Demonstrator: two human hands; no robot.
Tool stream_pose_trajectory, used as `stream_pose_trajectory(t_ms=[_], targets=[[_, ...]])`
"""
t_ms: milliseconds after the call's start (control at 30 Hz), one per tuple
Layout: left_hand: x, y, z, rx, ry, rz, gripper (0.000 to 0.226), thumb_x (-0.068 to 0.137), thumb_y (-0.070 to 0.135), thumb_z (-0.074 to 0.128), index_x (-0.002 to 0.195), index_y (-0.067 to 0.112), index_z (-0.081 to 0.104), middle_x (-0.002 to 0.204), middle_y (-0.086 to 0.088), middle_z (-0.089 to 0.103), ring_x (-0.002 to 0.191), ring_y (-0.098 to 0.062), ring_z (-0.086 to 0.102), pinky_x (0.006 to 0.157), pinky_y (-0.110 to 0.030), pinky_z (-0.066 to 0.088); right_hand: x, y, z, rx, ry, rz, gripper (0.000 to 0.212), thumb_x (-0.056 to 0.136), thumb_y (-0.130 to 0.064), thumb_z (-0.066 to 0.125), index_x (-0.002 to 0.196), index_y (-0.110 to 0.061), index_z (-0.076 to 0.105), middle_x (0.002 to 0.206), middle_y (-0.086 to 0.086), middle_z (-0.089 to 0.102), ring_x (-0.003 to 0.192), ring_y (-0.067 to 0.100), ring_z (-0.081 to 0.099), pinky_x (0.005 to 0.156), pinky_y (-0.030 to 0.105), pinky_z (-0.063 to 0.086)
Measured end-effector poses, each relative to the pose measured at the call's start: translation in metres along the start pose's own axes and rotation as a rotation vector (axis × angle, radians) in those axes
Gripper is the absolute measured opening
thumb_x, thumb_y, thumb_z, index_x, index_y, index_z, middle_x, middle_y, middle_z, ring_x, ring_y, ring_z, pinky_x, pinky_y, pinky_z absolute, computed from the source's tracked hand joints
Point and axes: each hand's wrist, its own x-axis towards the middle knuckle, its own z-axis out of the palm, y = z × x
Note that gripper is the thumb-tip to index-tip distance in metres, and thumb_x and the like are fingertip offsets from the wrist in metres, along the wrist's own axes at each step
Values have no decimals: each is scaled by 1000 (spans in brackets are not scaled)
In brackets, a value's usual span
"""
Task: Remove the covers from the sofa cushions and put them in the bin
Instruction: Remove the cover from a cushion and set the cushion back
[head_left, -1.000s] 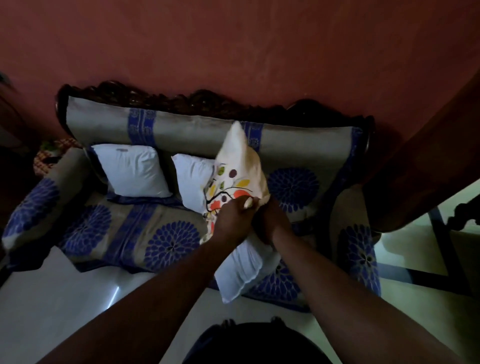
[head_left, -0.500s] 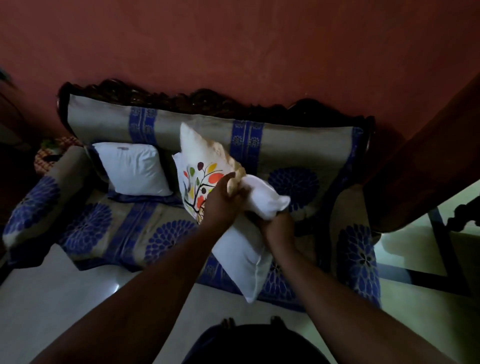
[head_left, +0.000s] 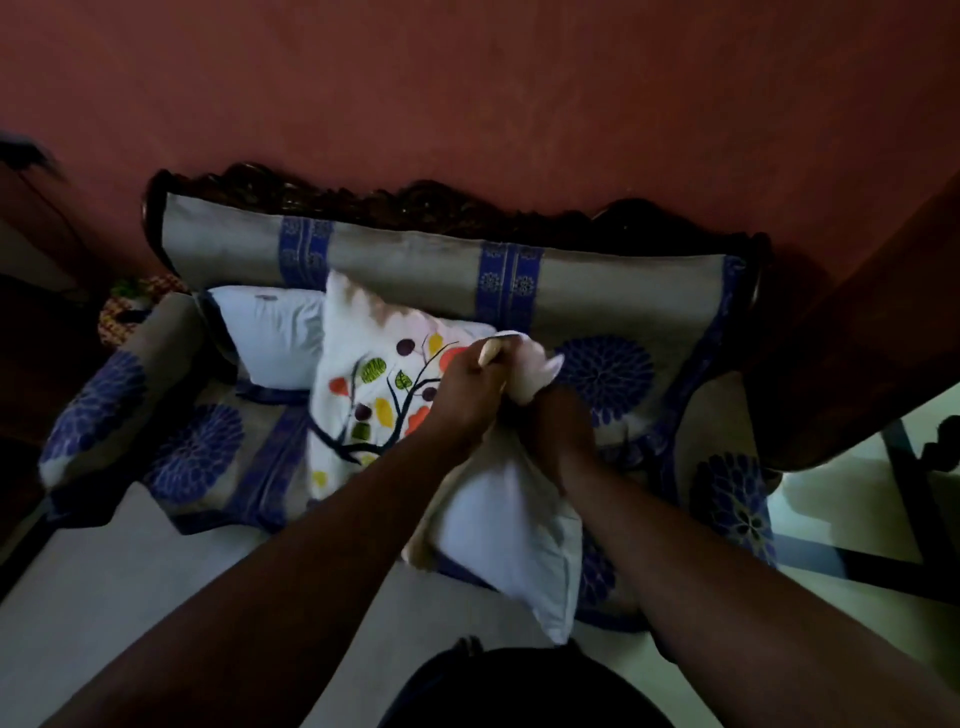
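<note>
1. Printed cover (head_left: 374, 400): cream fabric with a tree-and-leaf motif. It is spread to the left over the sofa seat (head_left: 208, 457), where half a second ago it was bunched higher and a second ago stood upright against the backrest. It is judged to be nearly clear of its insert.
2. Left hand (head_left: 462, 395): curled tightly round the bunched open edge of the printed cover; a fistful of fabric is gripped, with the thumb uppermost.
3. Right hand (head_left: 561, 431): closed round the neck of the white insert (head_left: 514, 540) just beside the left hand. A white corner is seen protruding above both fists.
4. White insert: hung downward from the right hand over the near edge of the seat, mostly exposed. More of it is bared than a second ago.
5. Bare cushion (head_left: 270, 338): an uncovered white cushion is rested against the backrest at far left, partly hidden behind the printed cover.
6. Bin: not identified with certainty in view.
7. Assessment: the two are being drawn apart; one last pull is judged sufficient before binning.
</note>
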Motion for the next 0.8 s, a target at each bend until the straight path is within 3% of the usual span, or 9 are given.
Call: stream_pose_trajectory(t_ms=[67,133,233,300,400,533,633,733,800], targets=[[3,-24,-23,236,-19,71,54,93,23,64,145,19,49,130,6,61,114,-9,58,97,-26,46,10,1,-16,187,58,98,36,96,-29,65,122,-5,67,108,16,69,103,31,66,71,27,46],[-3,-55,-46,431,103,-6,77,85,37,77,150,30,36,128,6,58,110,-12,57,92,-33,49,11,6,-29,444,143,195,35,87,-28,78,111,-4,71,85,3,67,80,18,66,55,16,44],[-18,-112,-69,636,138,-74,83,76,44,83,146,26,41,122,-1,57,105,-18,59,84,-36,51,9,13,-43,762,201,230,34,80,-26,85,108,-10,74,89,-3,74,87,15,72,72,27,54],[-25,-124,-60,462,75,-168,56,82,33,82,129,21,55,104,3,63,93,-12,64,75,-28,50,9,12,-58,992,225,236,37,81,-22,83,114,-11,72,99,0,77,94,17,73,80,36,58],[-26,-115,-36,205,87,-191,11,95,19,68,105,19,62,75,13,65,71,-4,64,60,-13,43,7,9,-74,1194,200,252,39,83,-16,79,120,-8,68,102,2,78,94,20,74,72,35,60],[-14,-100,-28,-284,200,-297,12,101,10,55,106,6,66,67,2,68,56,-14,61,51,-28,44,5,22,-73,1258,217,187,65,77,-26,85,135,-11,58,118,8,73,104,25,72,77,38,60],[-1,-94,-22,-378,312,-432,12,103,21,51,104,14,60,64,-5,60,50,-23,54,45,-30,42,-10,31,-59,960,81,239,101,64,-45,90,149,-24,40,134,-2,62,115,19,64,87,35,56],[10,-103,-20,-378,234,-506,23,98,37,52,111,21,62,105,-11,69,96,-35,67,87,-54,57,-19,34,-28,770,-78,493,109,65,-47,91,153,-23,31,142,-4,50,125,23,51,102,38,44],[7,-99,-21,-332,188,-495,31,97,44,54,110,18,64,104,-8,70,96,-31,67,86,-49,58,-22,37,-14,823,-146,678,111,61,-43,94,151,-15,35,143,6,51,125,30,52,99,42,46]])
